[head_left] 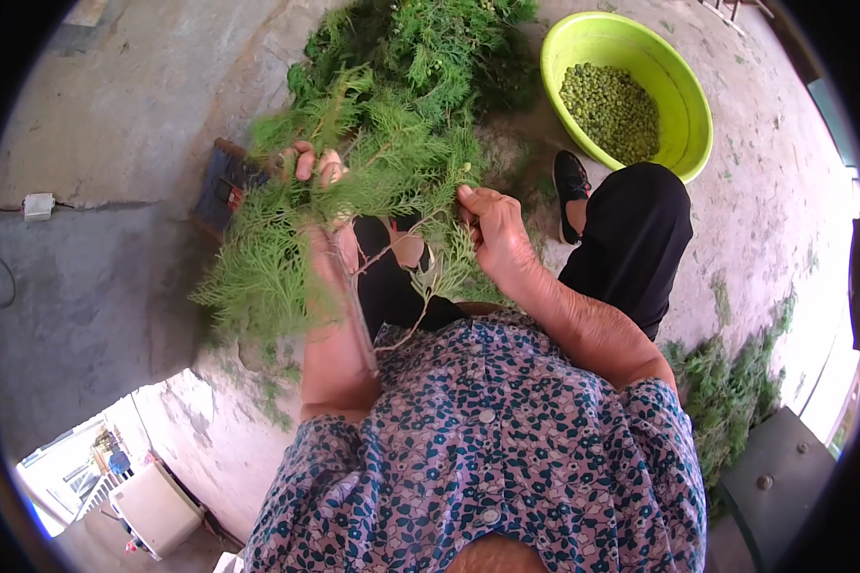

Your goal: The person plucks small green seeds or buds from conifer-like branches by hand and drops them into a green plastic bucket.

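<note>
A leafy evergreen branch (392, 177) with feathery green sprays and a bare brown stem spreads out in front of me. My left hand (330, 170) is closed around it, its fingers partly hidden by foliage, and the stem runs back along my forearm. At the right side of the branch, my right hand (495, 222) pinches the tip of a spray between thumb and fingers. One small pale green cone (466, 167) shows just above that pinch. Whatever lies inside the fingertips is too small to make out.
A lime-green basin (699, 119) with many small round green cones (610, 113) stands at the far right, near my shoe (571, 191). More cut branches (430, 43) are heaped ahead. Others (736, 382) lie at the right. A dark blue object (222, 186) sits at the left.
</note>
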Tool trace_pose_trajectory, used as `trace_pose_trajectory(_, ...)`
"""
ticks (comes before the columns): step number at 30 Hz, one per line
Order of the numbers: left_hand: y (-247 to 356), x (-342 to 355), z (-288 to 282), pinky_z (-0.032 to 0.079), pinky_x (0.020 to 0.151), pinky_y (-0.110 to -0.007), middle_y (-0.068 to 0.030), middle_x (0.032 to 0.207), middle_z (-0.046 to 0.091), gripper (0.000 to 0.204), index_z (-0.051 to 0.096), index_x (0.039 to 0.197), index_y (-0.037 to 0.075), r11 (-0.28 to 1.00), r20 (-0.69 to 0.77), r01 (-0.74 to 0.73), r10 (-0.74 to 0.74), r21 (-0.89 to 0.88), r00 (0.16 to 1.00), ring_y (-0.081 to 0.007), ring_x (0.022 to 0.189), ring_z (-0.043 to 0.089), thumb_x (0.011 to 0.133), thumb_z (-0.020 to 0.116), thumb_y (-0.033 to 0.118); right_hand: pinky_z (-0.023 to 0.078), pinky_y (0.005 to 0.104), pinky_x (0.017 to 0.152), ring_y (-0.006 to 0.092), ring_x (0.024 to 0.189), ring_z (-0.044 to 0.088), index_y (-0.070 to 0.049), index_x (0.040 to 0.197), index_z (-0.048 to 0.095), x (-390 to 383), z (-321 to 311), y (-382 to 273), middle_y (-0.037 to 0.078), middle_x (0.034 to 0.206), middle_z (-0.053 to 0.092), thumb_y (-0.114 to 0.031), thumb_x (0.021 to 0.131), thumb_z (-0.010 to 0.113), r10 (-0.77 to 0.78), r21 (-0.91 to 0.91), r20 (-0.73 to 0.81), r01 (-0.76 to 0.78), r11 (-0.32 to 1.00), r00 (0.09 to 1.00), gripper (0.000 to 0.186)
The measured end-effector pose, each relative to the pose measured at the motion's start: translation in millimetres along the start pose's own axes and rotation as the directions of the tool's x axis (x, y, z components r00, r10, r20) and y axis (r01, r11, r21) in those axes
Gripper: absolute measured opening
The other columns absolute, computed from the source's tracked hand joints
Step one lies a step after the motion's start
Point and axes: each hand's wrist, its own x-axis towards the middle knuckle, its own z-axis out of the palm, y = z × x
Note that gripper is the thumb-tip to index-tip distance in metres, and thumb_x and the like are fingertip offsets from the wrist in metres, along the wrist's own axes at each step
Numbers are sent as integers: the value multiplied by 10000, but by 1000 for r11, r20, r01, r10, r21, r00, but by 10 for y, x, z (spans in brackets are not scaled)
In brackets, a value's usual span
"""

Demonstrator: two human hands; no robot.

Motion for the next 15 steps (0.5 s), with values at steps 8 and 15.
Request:
trace_pose_trajectory(8, -515, -65, 631, 501, 685, -304, -78, 1024, 556, 306, 520, 1132, 29, 625, -536, 196, 419, 756, 733, -184, 888, 576, 839, 533, 119, 305, 190, 419, 39, 471, 361, 33, 934, 594, -43, 109, -249, -25, 572, 441, -170, 851, 568, -352, -215, 161, 380, 899, 922, 221)
trace_pose_trajectory(15, -638, 141, 473, 464, 716, -250, -66, 985, 581, 461, 516, 1121, -11, 450, -472, 354, 181, 820, 863, -141, 829, 564, 699, 689, 56, 357, 216, 510, 71, 552, 400, 22, 909, 603, 126, 197, -134, 12, 612, 496, -160, 827, 606, -525, -369, 252, 582, 724, 813, 199)
